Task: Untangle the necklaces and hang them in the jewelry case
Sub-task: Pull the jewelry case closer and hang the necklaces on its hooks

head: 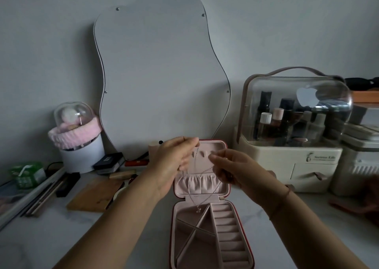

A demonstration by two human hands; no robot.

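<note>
Nearest us lies the tray of the jewelry case (229, 234), open, its ring rolls and angled compartments bare; above it, the fingertips (192, 141) of our left hand (172, 162) pinch the necklace (198, 208) near the lid's top edge; our right hand (229, 170) pinches the chain lower, in front of the lid's hooks (203, 153); from both pinches the fine silver chain drops in a long loop across the gathered pocket (196, 183), its small pendant hanging just over the tray's back compartment; it looks free of knots, though too thin to be sure; a loosened pinch would drop it in a tangling heap; a missed hook likewise.
</note>
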